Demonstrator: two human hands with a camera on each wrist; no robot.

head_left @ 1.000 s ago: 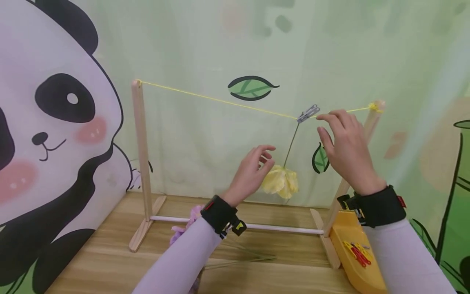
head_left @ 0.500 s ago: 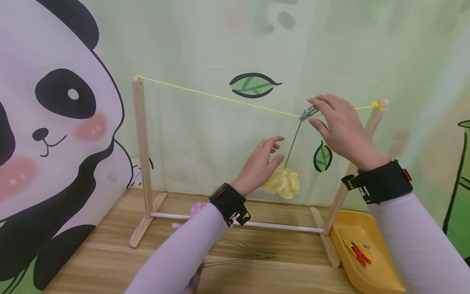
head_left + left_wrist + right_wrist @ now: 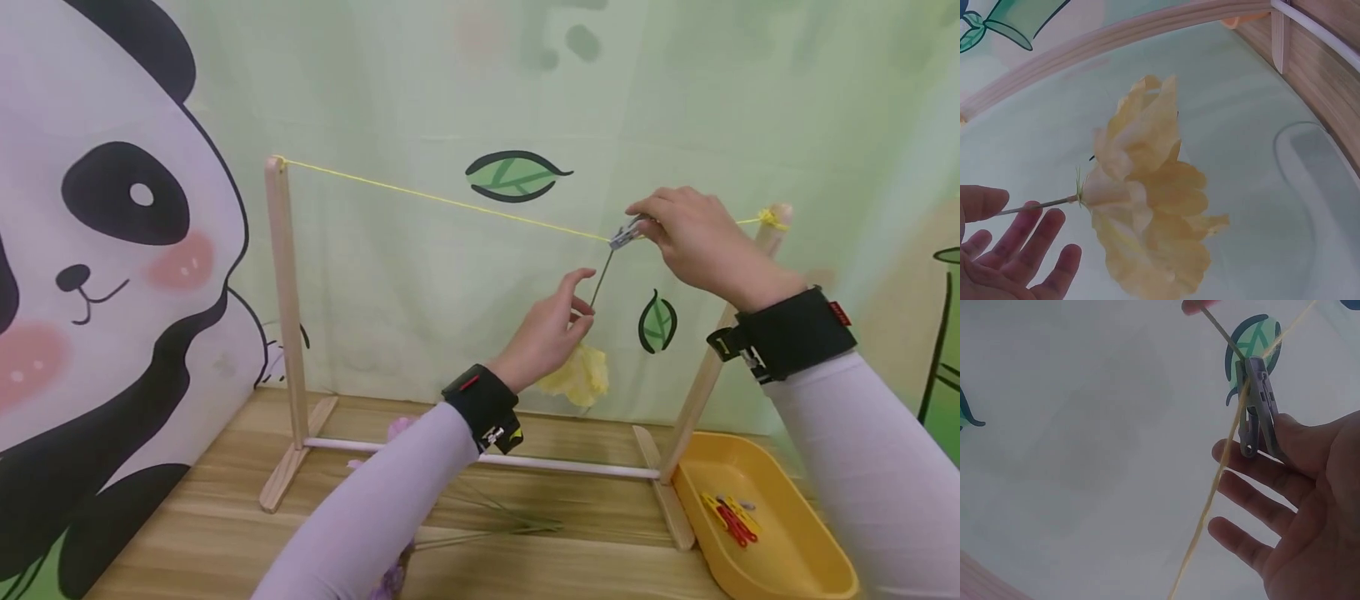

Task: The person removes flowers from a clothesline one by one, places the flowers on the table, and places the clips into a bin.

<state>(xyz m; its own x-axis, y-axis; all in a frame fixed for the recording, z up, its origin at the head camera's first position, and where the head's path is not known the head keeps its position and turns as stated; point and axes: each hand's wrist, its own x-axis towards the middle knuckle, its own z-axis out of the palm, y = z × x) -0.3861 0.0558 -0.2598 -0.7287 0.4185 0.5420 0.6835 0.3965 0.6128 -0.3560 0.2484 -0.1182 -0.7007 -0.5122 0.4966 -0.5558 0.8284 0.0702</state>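
A yellow artificial flower [image 3: 1154, 212] hangs upside down by its thin stem [image 3: 603, 277]. The stem's end sits in the jaws of a grey clothespin [image 3: 1261, 403] that also bites the yellow string [image 3: 450, 200]. My right hand [image 3: 697, 237] pinches the clothespin's handles between thumb and index finger, the other fingers spread below. Lower down, my left hand [image 3: 546, 333] holds the stem above the bloom between thumb and fingers. Part of the bloom is behind the left hand in the head view.
The string spans two wooden posts [image 3: 287, 308] joined by a white rod [image 3: 570, 467]. A yellow tray [image 3: 795, 533] at right holds red and yellow clothespins [image 3: 735, 518]. Purple flowers [image 3: 390, 579] with green stems [image 3: 517, 527] lie on the wooden table, partly under the left arm.
My right hand has moved left onto the clothespin and now pinches it. My left hand has risen rightward to the flower's stem and closed its thumb and fingers there.
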